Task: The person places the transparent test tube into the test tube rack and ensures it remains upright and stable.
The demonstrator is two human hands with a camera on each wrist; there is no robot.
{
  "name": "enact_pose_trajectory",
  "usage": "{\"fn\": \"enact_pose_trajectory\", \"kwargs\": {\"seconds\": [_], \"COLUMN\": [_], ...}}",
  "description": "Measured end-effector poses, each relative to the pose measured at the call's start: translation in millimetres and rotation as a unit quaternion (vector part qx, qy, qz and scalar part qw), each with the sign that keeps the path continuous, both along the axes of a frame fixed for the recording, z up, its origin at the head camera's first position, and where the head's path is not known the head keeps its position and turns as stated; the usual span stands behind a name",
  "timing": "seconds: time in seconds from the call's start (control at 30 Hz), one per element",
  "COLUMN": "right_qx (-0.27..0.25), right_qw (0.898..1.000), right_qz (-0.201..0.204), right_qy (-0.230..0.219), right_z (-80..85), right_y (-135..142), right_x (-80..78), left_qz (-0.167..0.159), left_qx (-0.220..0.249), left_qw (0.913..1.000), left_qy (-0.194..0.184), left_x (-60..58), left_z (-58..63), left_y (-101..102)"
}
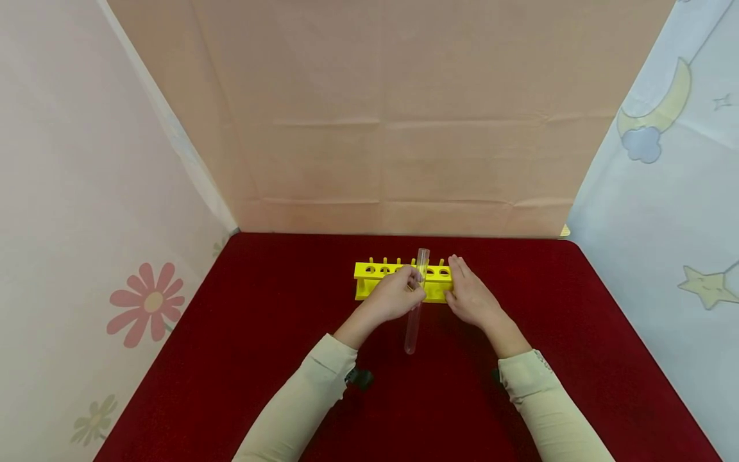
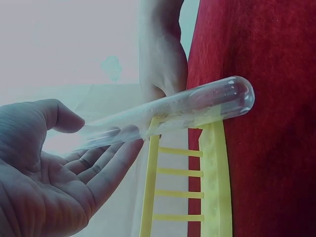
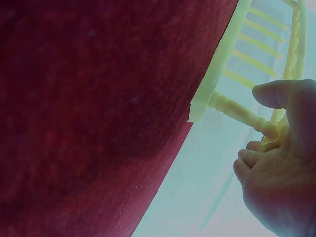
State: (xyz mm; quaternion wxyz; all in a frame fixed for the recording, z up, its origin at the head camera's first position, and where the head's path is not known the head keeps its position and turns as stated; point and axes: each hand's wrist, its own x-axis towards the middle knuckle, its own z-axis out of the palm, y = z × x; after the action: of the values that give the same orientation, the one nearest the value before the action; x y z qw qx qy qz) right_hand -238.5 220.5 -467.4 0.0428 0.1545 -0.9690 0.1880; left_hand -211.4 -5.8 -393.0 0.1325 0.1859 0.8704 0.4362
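Left hand [image 1: 395, 295], outside right wrist view, pinches clear cylindrical tube [image 1: 412, 333]; right hand [image 1: 471, 298], straight-fingered, touches yellow plastic rack [image 1: 439, 280] at 3 o'clock.

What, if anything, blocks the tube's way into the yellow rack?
Nothing visible does: the left hand holds the tilted test tube in front of the yellow rack, and the right hand is at the rack's right end.

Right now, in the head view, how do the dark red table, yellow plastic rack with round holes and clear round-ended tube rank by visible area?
1. Dark red table
2. Yellow plastic rack with round holes
3. Clear round-ended tube

By length alone, rack and tube look nearly alike, so I'd leave that unranked.
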Motion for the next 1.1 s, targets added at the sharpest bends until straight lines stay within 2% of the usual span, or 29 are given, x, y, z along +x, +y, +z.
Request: {"fn": "enact_pose_trajectory", "kwargs": {"seconds": [1.1], "right_qx": [0.001], "right_qw": [1.0], "right_qz": [0.007], "right_qy": [0.01], "right_z": [-1.4], "right_y": [2], "right_x": [-0.3], "left_qz": [0.012], "left_qx": [0.016], "left_qw": [0.9998], "left_qy": [0.009], "left_x": [-9.8], "left_z": [4.9], "left_y": [13]}}
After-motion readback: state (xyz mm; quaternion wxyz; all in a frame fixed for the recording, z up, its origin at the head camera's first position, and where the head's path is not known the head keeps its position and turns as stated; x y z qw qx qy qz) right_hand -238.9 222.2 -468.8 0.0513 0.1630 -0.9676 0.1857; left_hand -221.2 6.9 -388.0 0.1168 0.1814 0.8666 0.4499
